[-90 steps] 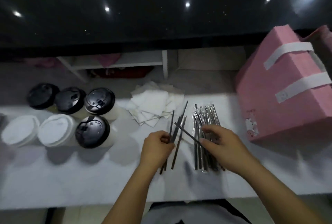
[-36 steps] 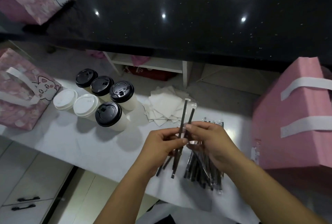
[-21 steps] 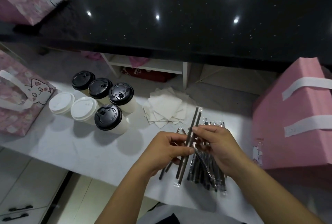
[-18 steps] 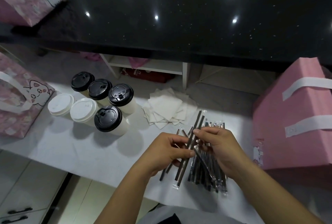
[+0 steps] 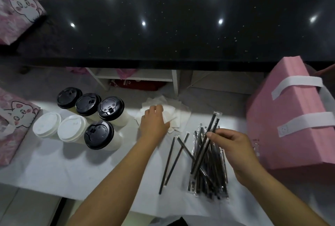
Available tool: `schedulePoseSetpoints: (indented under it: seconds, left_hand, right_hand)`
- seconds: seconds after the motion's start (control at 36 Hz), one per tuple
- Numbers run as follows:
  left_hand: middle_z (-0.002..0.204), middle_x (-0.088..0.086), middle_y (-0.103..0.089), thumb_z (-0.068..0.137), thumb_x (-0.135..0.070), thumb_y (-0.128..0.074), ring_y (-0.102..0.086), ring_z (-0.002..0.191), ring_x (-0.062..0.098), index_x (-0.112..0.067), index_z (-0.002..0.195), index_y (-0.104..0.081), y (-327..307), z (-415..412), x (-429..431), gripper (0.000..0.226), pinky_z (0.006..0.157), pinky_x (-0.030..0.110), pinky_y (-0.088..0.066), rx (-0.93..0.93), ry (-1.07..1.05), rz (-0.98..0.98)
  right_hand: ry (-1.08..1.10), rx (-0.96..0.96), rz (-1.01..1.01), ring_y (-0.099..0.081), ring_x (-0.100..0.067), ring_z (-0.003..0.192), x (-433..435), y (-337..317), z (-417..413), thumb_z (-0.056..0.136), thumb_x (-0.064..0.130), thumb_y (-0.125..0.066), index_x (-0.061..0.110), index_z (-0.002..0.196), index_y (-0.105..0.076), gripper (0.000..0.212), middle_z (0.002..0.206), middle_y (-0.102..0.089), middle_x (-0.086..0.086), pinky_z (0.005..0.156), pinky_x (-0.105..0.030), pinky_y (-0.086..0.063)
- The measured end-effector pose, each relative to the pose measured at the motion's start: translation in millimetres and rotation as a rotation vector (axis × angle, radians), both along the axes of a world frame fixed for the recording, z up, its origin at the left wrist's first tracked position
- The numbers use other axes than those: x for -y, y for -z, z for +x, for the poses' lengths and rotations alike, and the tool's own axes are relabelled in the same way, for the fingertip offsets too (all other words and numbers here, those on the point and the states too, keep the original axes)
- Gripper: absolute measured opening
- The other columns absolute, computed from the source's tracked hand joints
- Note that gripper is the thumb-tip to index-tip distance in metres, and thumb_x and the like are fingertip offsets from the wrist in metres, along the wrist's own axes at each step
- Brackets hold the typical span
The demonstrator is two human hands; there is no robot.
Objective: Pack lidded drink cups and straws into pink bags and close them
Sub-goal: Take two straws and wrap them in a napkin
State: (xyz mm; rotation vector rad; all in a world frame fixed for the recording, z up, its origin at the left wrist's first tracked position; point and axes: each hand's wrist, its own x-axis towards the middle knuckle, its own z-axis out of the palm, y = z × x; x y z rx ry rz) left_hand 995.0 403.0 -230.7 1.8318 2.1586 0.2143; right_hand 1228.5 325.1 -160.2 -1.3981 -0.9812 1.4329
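Right hand (image 5: 233,149): the fingers (image 5: 216,133) and thumb are closed in a pinch on two wrapped straws (image 5: 212,123). The held pair is tilted, lower ends down among the straw pile (image 5: 211,182), upper ends raised past the pile's far end.

Left hand (image 5: 154,123): the fingers (image 5: 157,108) reach forward and down onto the napkin stack (image 5: 175,117), which lies beyond and to the left of the pile. The tips touch the top sheets; it cannot be told whether they pinch one.

Straw pile: flat on the white desk (image 5: 54,167), under the right hand. Three loose straws (image 5: 168,164) lie on the desk just left of the pile, one of them crossing towards it.

Six lidded cups (image 5: 98,134) stand upright in a close cluster well left of the pile, four with black lids, two with white lids (image 5: 72,128).

A plain pink bag (image 5: 290,117) with white strap handles sits just right of the pile. A pink cat-print bag (image 5: 10,122) sits at the desk's edge, far left of the pile, past the cups. Another cat-print bag (image 5: 16,8) rests on the black counter (image 5: 181,31), which runs beyond the pile.
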Motion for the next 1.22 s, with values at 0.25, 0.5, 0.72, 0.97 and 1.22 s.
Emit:
schedulePoseSetpoints:
  seconds: [0.25, 0.5, 0.72, 0.97, 1.22]
  left_hand:
    - [0.1, -0.005, -0.056, 0.085, -0.018, -0.067, -0.055, 0.093, 0.018, -0.016, 0.084, -0.055, 11.6, -11.4, 5.9, 0.012, 0.064, 0.024, -0.035, 0.181, 0.016, 0.082]
    - [0.129, -0.007, -0.063, 0.091, -0.021, -0.07, -0.054, 0.121, 0.01, -0.019, 0.09, -0.072, -20.0, -17.2, 24.6, 0.003, 0.095, 0.02, -0.035, 0.454, -0.179, 0.153]
    - [0.077, -0.004, -0.064, 0.079, -0.011, -0.069, -0.058, 0.069, 0.009, -0.022, 0.076, -0.069, -97.2, 3.1, 73.7, 0.011, 0.058, 0.017, -0.044, 1.349, -0.093, -0.213]
    - [0.094, 0.015, -0.044, 0.07, -0.017, -0.072, -0.051, 0.078, 0.021, -0.015, 0.083, -0.064, -96.0, 27.1, 109.5, 0.016, 0.061, 0.032, -0.046, 1.704, -0.131, -0.31]
    - [0.113, 0.006, -0.072, 0.079, -0.013, -0.082, -0.072, 0.095, 0.027, -0.021, 0.111, -0.065, -90.0, 41.3, 126.0, 0.037, 0.072, 0.033, -0.058, 1.493, -0.133, -0.265]
  right_hand:
    - [0.039, -0.021, -0.052, -0.063, -0.003, 0.067, 0.4, 4.9, 11.1, 0.081, 0.015, -0.079, 0.016, 0.079, -0.081, 0.003, 0.07, -0.071, 0.007, 0.076, -0.026, -0.048]
    - [-0.015, -0.04, -0.013, -0.065, -0.002, 0.068, -6.0, 1.6, 10.4, 0.078, 0.016, -0.08, 0.02, 0.079, -0.081, 0.004, 0.073, -0.073, 0.007, 0.076, -0.023, -0.045]
    - [-0.233, -0.233, 0.022, -0.051, -0.002, 0.131, -17.2, -18.4, 13.3, 0.054, 0.031, -0.091, 0.008, 0.086, -0.081, 0.04, 0.137, -0.062, 0.008, 0.101, -0.027, -0.037]
    - [-0.219, -0.314, -0.091, -0.071, -0.015, 0.067, -4.0, -29.6, -6.2, 0.063, 0.023, -0.083, 0.007, 0.085, -0.08, 0.028, 0.08, -0.076, -0.008, 0.051, -0.021, -0.051]
    - [-0.069, -0.291, -0.03, -0.075, -0.024, 0.078, 9.3, -25.4, -7.2, 0.068, 0.015, -0.08, 0.018, 0.096, -0.08, 0.028, 0.086, -0.077, -0.011, 0.062, -0.025, -0.057]
